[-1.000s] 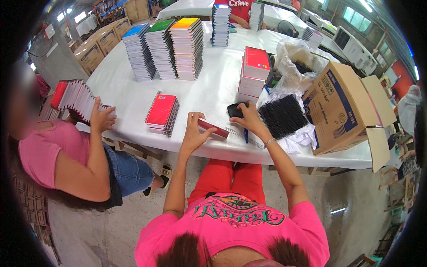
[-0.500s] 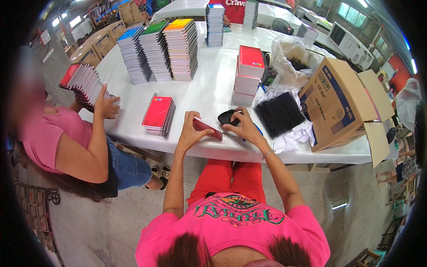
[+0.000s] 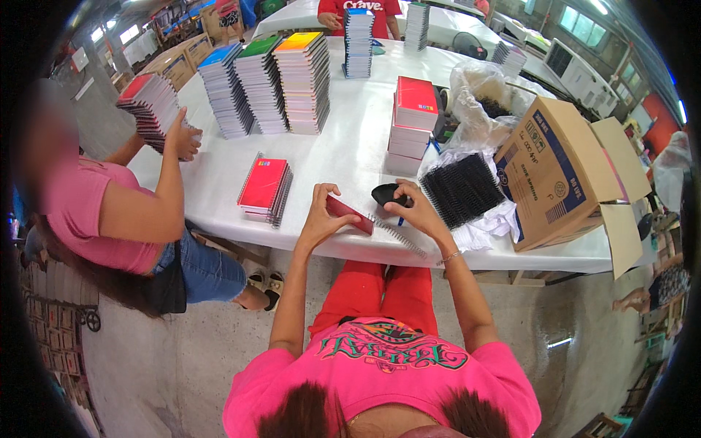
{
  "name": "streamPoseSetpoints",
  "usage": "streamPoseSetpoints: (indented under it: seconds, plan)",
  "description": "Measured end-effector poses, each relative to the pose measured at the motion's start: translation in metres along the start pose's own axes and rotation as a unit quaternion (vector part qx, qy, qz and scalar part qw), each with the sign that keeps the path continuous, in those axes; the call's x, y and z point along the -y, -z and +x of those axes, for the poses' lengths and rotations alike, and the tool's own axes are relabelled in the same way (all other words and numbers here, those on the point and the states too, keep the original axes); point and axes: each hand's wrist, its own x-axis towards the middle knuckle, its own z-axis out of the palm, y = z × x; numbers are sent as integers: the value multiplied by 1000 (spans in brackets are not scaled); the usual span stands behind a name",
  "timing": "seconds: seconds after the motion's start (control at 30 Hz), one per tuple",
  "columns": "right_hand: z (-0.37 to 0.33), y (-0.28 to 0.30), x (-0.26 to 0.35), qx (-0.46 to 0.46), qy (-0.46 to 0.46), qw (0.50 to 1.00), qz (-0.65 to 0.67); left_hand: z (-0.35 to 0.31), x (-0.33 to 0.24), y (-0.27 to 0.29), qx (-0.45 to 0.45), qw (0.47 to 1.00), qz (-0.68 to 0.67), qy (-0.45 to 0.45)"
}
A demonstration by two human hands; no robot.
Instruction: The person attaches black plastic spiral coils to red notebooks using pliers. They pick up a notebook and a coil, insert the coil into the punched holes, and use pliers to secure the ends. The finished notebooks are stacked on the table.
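My left hand (image 3: 321,217) grips a small red-covered notebook (image 3: 350,216) by its edges, thumb across the near side, tilted above the front of the table. A loose metal spiral coil (image 3: 398,237) trails from the notebook's right end toward the lower right. My right hand (image 3: 415,210) curls its fingers at a rounded black object (image 3: 387,194), whose kind I cannot make out. It seems held between thumb and fingers, just above the coil. To the left lies a small pile of red spiral notebooks (image 3: 263,184).
Black spiral coils (image 3: 462,190) lie on white wrapping beside an open carton (image 3: 548,175). A stack of red notebooks (image 3: 415,106) stands ahead. Farther back rise blue, green and yellow notebook stacks (image 3: 303,84). At left, a co-worker in pink holds red notebooks (image 3: 151,109).
My right hand and the black object have shifted slightly right, away from the notebook's end. The co-worker's notebooks are more upright. Across the table, a person in red shows more.
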Motion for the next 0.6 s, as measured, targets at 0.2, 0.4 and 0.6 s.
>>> streamPoseSetpoints:
  seconds: [0.2,0.4,0.6]
  plan:
    - [-11,9,11,149,-71,891,424,2,4,-10,1,1000,-3,-7]
    - [-20,16,17,245,-30,781,573,0,3,-8,14,1000,-5,15]
    - [-16,24,10,192,-90,882,421,-1,3,-9,11,1000,-10,3]
